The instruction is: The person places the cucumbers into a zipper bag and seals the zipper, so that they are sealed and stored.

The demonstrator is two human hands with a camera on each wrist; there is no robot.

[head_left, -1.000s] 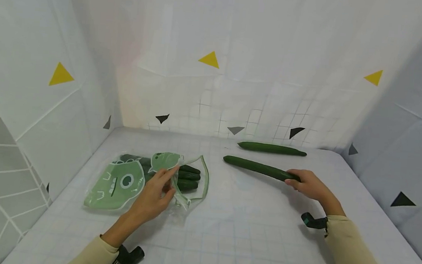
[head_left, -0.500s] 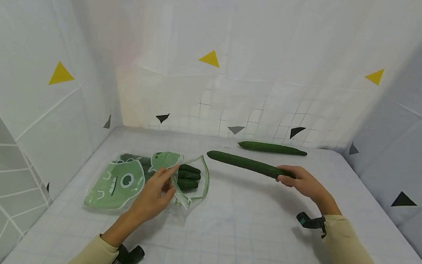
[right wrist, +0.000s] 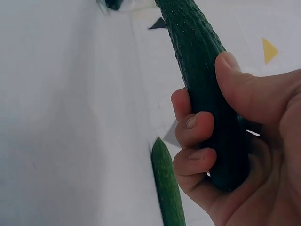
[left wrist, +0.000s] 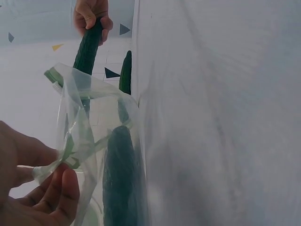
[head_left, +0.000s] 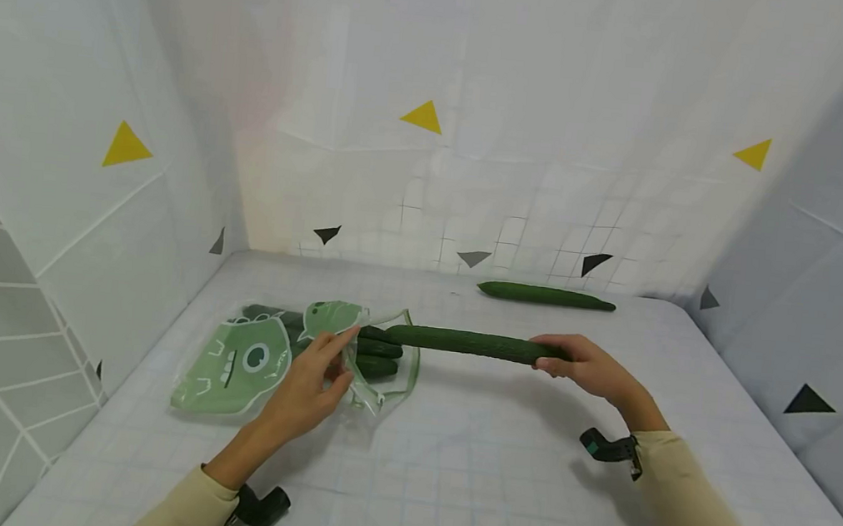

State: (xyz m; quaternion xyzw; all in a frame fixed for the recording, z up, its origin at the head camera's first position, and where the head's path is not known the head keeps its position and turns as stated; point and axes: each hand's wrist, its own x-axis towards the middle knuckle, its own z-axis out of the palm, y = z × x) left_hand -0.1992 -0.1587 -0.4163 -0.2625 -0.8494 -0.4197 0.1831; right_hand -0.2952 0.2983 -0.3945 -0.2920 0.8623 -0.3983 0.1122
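My right hand (head_left: pixel 585 367) grips one end of a long green cucumber (head_left: pixel 467 342), fingers and thumb wrapped round it in the right wrist view. The cucumber lies nearly level, its far tip overlapping the mouth of a clear plastic bag (head_left: pixel 231 372) in the head view. Green monster print with one eye covers the bag, and green trim edges its opening. Several cucumbers (head_left: pixel 375 366) lie inside, their ends toward the mouth. With thumb and fingertips, my left hand (head_left: pixel 305 391) pinches the film at the bag's mouth, as the left wrist view (left wrist: pixel 42 183) shows.
Another cucumber (head_left: pixel 546 296) lies alone at the back of the white table (head_left: pixel 462 484), near the rear curtain (head_left: pixel 528 80). Pale cloth walls with yellow and dark triangles stand at the left, back and right.
My right hand has carried the cucumber leftward, and its tip has come from the table's middle to the bag's mouth. My left hand keeps its place on the bag.
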